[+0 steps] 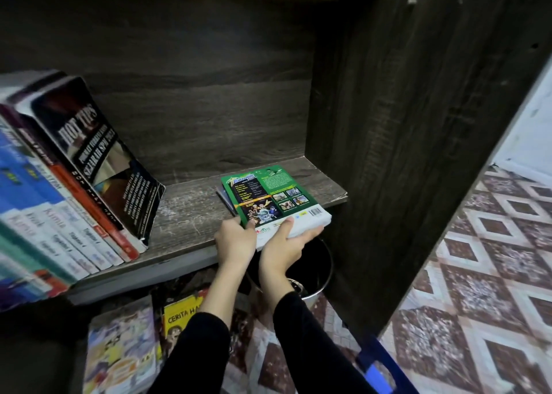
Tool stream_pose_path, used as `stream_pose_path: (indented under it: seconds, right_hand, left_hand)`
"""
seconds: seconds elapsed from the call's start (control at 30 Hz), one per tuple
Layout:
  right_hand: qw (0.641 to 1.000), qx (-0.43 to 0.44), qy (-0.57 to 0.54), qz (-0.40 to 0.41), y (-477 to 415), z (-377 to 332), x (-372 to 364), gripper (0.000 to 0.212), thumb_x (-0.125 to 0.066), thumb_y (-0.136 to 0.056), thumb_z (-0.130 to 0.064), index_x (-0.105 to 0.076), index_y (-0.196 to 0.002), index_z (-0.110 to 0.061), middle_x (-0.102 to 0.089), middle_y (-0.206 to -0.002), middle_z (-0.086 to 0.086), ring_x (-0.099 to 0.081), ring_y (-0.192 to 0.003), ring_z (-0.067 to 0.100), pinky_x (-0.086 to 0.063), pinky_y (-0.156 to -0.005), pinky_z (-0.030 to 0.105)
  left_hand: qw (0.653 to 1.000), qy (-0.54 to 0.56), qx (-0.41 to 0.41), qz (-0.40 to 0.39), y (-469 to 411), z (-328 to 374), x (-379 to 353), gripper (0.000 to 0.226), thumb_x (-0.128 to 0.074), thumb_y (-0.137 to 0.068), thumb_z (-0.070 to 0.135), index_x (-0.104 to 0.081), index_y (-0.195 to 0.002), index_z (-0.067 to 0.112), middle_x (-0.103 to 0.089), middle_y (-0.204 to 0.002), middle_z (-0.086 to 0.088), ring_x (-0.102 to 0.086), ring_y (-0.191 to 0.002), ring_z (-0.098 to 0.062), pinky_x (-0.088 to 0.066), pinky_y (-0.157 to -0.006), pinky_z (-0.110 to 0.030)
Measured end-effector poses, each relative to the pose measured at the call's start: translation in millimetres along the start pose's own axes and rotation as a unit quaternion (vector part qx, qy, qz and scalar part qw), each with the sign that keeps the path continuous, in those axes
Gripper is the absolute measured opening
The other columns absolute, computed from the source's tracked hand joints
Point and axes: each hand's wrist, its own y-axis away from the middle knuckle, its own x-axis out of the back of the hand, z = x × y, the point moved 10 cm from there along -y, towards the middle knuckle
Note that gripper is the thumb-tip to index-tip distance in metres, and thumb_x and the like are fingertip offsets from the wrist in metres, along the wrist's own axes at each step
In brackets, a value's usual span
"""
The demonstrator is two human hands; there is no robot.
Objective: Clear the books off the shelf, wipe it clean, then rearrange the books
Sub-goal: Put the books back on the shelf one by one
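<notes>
The flat stack of thin books under a glossy green cover (274,196) overhangs the dark wooden shelf's (191,211) front edge. The left hand (236,240) grips its near corner. The right hand (282,250) clasps its near edge.

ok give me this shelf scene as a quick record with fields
shelf: dark wood-grain shelf board, scuffed
row: upright paperback books leaning at the left
stack: green-covered stack of books lying flat at the right, overhanging the front edge
left hand: holds the stack's left corner
right hand: thumb on top, fingers under the stack
below: round metal bin, colourful comic books on the floor
</notes>
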Motion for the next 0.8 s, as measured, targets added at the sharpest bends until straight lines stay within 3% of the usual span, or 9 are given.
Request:
stream_pose_path:
  seconds: [0.1, 0.23, 0.37, 0.47, 0.6, 0.7, 0.73, 0.8]
  right_hand:
    - [0.999, -0.024, 0.026, -0.016, -2, 3, -11, 0.074, -0.05, -0.097, -0.026, -0.002, -0.152, -0.015, -0.052, -0.128, 0.027, -0.058, -0.106, 0.038, -0.044, -0.081, 0.032]
    - [0.987, -0.049, 0.147, -0.038, -14, 3, 1, 0.092, -0.063, -0.086, -0.043, -0.003, -0.151, -0.018, -0.029, -0.143, 0.019, -0.038, -0.127, 0.038, -0.033, -0.098, 0.043]
    - [0.936, 0.083, 0.34, -0.044, -33, -30, 17, 0.112, -0.072, -0.07, -0.057, -0.005, -0.15, -0.016, -0.016, -0.151, 0.011, -0.021, -0.138, 0.031, -0.026, -0.105, 0.048]
    - [0.876, 0.148, 0.451, -0.082, -38, -57, 8, 0.101, -0.071, -0.068, -0.061, -0.026, -0.144, -0.014, -0.024, -0.146, 0.01, -0.022, -0.136, 0.029, -0.026, -0.104, 0.045]
    - [0.799, 0.148, 0.57, -0.122, -43, -77, -2, 0.084, -0.067, -0.066, -0.071, -0.053, -0.126, -0.013, -0.038, -0.137, 0.009, -0.028, -0.129, 0.027, -0.027, -0.101, 0.04]
    - [0.773, 0.159, 0.602, -0.123, -39, -88, -5, 0.082, -0.07, -0.065, -0.07, -0.057, -0.123, -0.013, -0.034, -0.14, 0.01, -0.025, -0.131, 0.027, -0.027, -0.103, 0.039]
    - [0.769, 0.163, 0.605, -0.125, -37, -90, -6, 0.083, -0.072, -0.064, -0.068, -0.056, -0.124, -0.012, -0.033, -0.14, 0.01, -0.026, -0.131, 0.027, -0.029, -0.103, 0.039]
    - [0.796, 0.133, 0.569, -0.157, -36, -83, -7, 0.084, -0.08, -0.064, -0.057, -0.051, -0.128, -0.009, -0.037, -0.138, 0.01, -0.036, -0.129, 0.027, -0.036, -0.1, 0.037]
  left_hand:
    - [1.0, -0.01, -0.004, -0.003, 6, 3, 3, 0.029, -0.057, -0.093, 0.017, -0.064, -0.12, 0.009, -0.065, -0.119, -0.015, -0.057, -0.113, -0.033, -0.045, -0.088, -0.034]
    - [1.0, 0.008, 0.014, -0.002, 5, -1, 5, 0.036, -0.057, -0.093, 0.018, -0.059, -0.127, 0.01, -0.063, -0.124, -0.01, -0.056, -0.116, -0.029, -0.043, -0.09, -0.03]
    - [1.0, 0.02, 0.006, -0.001, 8, 4, 3, 0.029, -0.056, -0.091, 0.016, -0.064, -0.118, 0.012, -0.066, -0.116, -0.01, -0.059, -0.109, -0.029, -0.045, -0.086, -0.03]
    - [1.0, 0.019, 0.016, -0.015, 6, 2, 2, 0.024, -0.055, -0.09, 0.019, -0.066, -0.111, 0.013, -0.068, -0.105, -0.01, -0.06, -0.103, -0.032, -0.046, -0.083, -0.033]
    - [0.999, 0.024, 0.014, -0.043, -1, -3, -2, 0.018, -0.056, -0.088, 0.02, -0.068, -0.099, 0.012, -0.069, -0.094, -0.014, -0.064, -0.093, -0.035, -0.051, -0.078, -0.036]
    - [0.996, 0.052, 0.029, -0.064, -4, -3, -5, 0.021, -0.048, -0.092, 0.013, -0.065, -0.103, 0.011, -0.066, -0.088, -0.012, -0.065, -0.082, -0.033, -0.052, -0.057, -0.031]
    - [0.994, 0.075, 0.04, -0.07, -5, -3, -5, 0.021, -0.045, -0.093, 0.011, -0.064, -0.102, 0.008, -0.061, -0.08, -0.011, -0.061, -0.076, -0.031, -0.053, -0.058, -0.032]
    - [0.986, 0.127, 0.069, -0.085, -8, -9, -6, 0.016, -0.043, -0.094, 0.009, -0.059, -0.091, 0.006, -0.047, -0.066, -0.007, -0.048, -0.067, -0.024, -0.056, -0.072, -0.04]
